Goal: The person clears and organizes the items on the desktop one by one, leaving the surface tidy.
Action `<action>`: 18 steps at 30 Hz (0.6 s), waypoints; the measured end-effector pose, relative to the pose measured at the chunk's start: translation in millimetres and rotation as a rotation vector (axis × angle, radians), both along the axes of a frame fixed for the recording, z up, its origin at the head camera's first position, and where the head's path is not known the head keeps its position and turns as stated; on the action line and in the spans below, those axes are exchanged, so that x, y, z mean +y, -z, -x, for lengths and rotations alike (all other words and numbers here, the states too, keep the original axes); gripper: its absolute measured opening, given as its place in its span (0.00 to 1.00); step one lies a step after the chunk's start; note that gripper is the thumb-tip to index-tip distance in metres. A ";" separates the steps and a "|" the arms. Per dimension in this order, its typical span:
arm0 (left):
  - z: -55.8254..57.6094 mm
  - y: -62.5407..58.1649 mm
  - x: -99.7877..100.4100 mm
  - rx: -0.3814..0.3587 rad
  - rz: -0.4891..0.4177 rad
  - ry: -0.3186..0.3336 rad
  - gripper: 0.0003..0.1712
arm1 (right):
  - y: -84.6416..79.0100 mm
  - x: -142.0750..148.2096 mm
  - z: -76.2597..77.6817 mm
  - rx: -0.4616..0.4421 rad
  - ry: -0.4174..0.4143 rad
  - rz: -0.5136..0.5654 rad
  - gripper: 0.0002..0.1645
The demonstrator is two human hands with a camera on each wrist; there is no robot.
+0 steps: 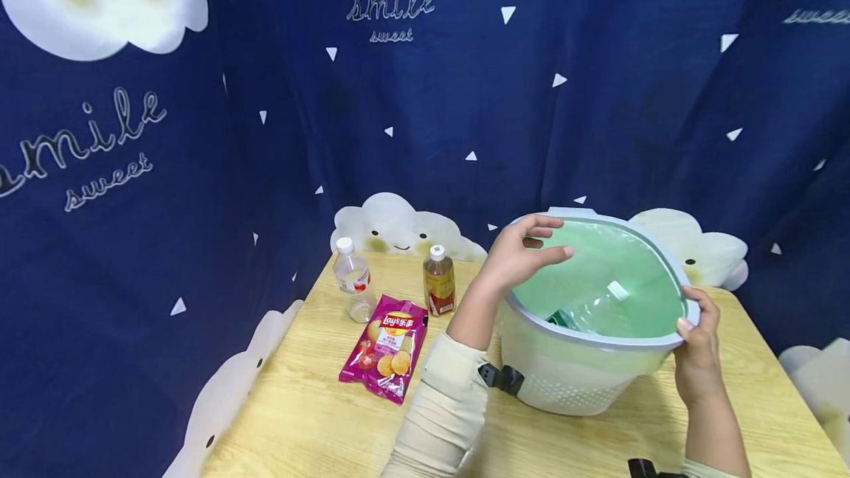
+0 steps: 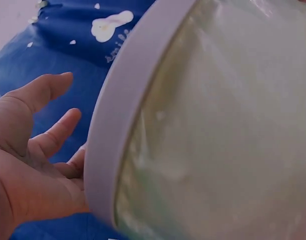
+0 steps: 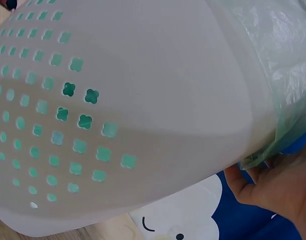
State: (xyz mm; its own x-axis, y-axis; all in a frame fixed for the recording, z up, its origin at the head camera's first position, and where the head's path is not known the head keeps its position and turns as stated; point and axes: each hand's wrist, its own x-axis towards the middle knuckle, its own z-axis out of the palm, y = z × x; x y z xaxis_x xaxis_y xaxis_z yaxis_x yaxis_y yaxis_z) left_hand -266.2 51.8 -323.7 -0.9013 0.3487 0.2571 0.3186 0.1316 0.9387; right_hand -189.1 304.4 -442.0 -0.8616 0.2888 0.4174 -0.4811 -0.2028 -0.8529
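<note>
A white plastic trash bin (image 1: 564,378) with a perforated lower wall is tilted on the table, its mouth turned toward me. A thin green bag (image 1: 584,257) lines it and folds over the outside in the right wrist view. Inside lie a clear plastic bottle (image 1: 600,308) and a small dark green item (image 1: 561,319) of unclear kind. My left hand (image 1: 524,253) is at the left rim, fingers spread and holding nothing; in the left wrist view it lies beside the rim (image 2: 110,120). With thumb and fingers, my right hand (image 1: 699,345) grips the right rim.
Left of the bin stand a clear bottle with a white cap (image 1: 354,279) and a brown drink bottle (image 1: 440,282). A purple chip bag (image 1: 387,349) lies in front of them on the wooden table (image 1: 299,404). A blue curtain (image 1: 425,109) hangs behind.
</note>
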 end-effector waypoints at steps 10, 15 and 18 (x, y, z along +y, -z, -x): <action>-10.0 22.2 -32.6 0.052 -0.163 -0.066 0.22 | 4.6 3.3 1.9 0.044 -0.033 0.033 0.27; -14.5 29.0 -40.3 0.048 -0.188 -0.082 0.22 | 3.5 3.3 2.7 0.047 -0.029 0.043 0.27; -17.8 33.0 -43.3 0.036 -0.189 -0.101 0.22 | 3.5 3.2 1.8 0.030 -0.021 0.036 0.27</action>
